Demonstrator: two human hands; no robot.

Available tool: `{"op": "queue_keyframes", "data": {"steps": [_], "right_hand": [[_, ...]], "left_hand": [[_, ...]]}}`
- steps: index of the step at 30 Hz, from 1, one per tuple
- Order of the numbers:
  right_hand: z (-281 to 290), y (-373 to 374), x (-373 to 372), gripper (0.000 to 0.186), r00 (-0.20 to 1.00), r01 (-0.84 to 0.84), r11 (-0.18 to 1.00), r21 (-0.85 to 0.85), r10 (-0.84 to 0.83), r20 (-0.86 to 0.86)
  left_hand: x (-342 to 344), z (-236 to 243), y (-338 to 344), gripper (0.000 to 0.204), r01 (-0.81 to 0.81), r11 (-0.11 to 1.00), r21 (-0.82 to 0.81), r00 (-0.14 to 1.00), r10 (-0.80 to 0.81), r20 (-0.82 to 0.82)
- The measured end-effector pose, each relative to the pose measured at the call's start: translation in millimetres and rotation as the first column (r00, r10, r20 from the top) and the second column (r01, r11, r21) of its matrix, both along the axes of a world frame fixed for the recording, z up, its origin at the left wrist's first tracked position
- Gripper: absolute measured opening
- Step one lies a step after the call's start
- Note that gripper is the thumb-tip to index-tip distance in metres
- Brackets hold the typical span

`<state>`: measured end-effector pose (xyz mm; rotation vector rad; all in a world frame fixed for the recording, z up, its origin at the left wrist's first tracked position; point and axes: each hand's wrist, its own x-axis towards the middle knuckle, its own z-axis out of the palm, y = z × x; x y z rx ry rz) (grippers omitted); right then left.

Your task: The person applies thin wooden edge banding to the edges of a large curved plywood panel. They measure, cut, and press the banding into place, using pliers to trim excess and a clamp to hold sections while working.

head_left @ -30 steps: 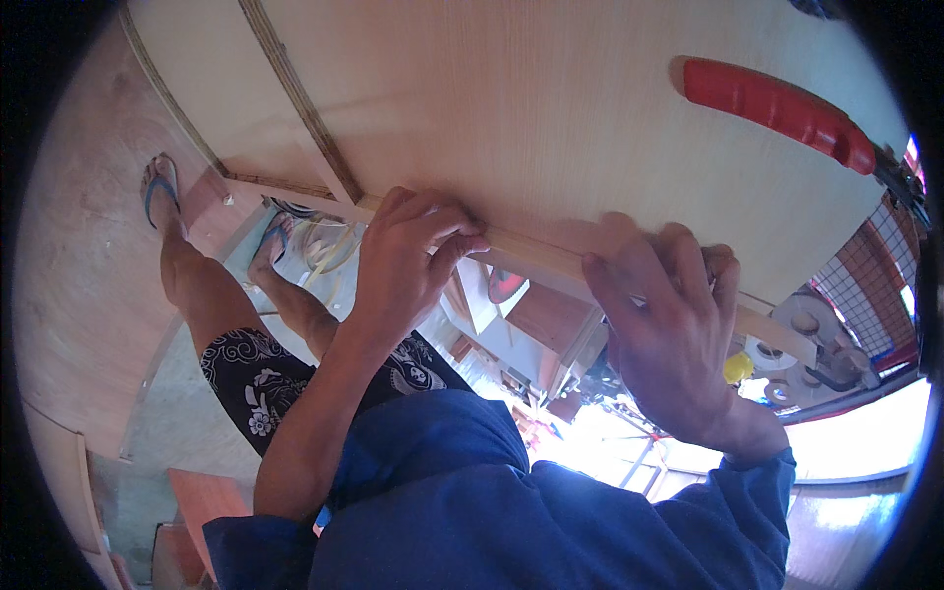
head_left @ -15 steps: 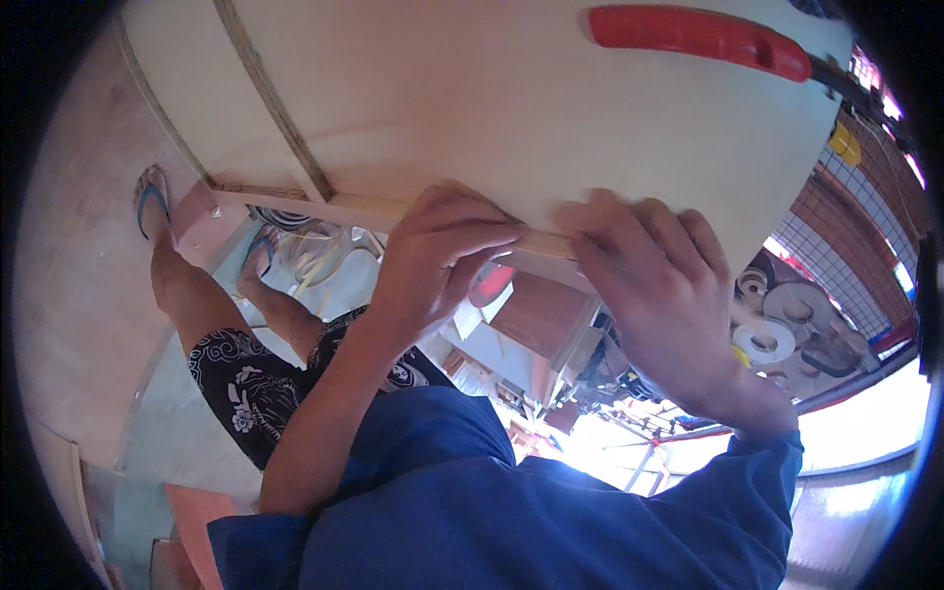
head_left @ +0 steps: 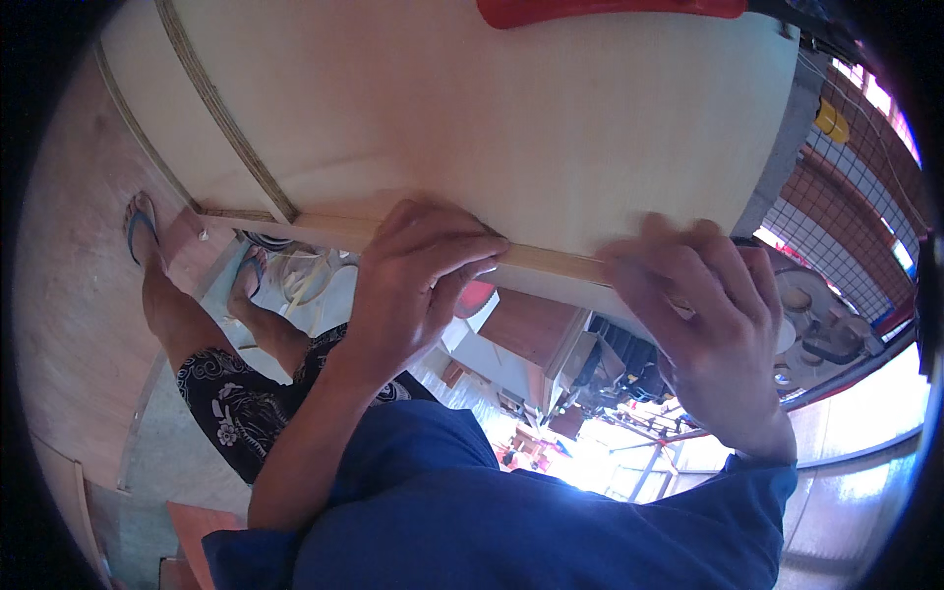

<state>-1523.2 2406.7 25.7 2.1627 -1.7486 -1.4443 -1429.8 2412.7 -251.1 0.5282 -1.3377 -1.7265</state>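
A large pale wooden panel (head_left: 472,128) fills the upper part of the view, with a narrow wooden edge strip (head_left: 556,262) along its near side. My left hand (head_left: 408,285) is closed in a pinch on this strip, thumb and forefinger pressed together near the middle. Farther right along the same edge is my right hand (head_left: 713,320), its fingers bent over the border; motion smears the fingertips, so their grip is unclear. Across the panel's top lies a tool with a red handle (head_left: 610,10) and a dark shaft, partly cut off by the picture's rim.
Thin raised wooden strips (head_left: 216,103) cross the panel's left part. Beneath its edge are a brown wooden box (head_left: 531,329) and coiled pale strips (head_left: 307,280) on the floor. Rolls of tape (head_left: 795,295) and a wire mesh (head_left: 851,187) stand at the right.
My right hand has shifted right along the edge, farther from my left hand, baring more of the strip between them. The panel and red-handled tool now appear farther up and left in view.
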Motion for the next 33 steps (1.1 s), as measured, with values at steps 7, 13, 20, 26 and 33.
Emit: {"op": "queue_keyframes", "data": {"steps": [7,13,20,26,33], "right_hand": [[26,4,-5,0.028,0.951,0.283,0.955,-0.090,-0.267,0.156],[39,10,-14,0.025,0.881,0.430,0.897,-0.105,-0.391,0.267],[50,-3,-16,0.026,0.819,0.516,0.853,-0.079,-0.464,0.338],[56,11,-27,0.022,0.772,0.566,0.820,-0.092,-0.487,0.409],[13,85,-47,0.115,0.525,0.699,0.573,-0.427,-0.006,0.851]], "left_hand": [[1,9,-11,0.023,0.123,0.992,-0.042,0.992,-0.123,0.002],[-3,30,-10,0.027,0.117,0.992,-0.054,0.988,-0.122,-0.093],[-15,67,-11,0.028,0.055,0.998,-0.016,0.988,-0.056,-0.143],[-16,72,-11,0.030,0.025,0.998,-0.060,0.996,-0.030,-0.079],[-16,89,-11,0.034,0.095,0.990,-0.109,0.979,-0.113,-0.168]]}}
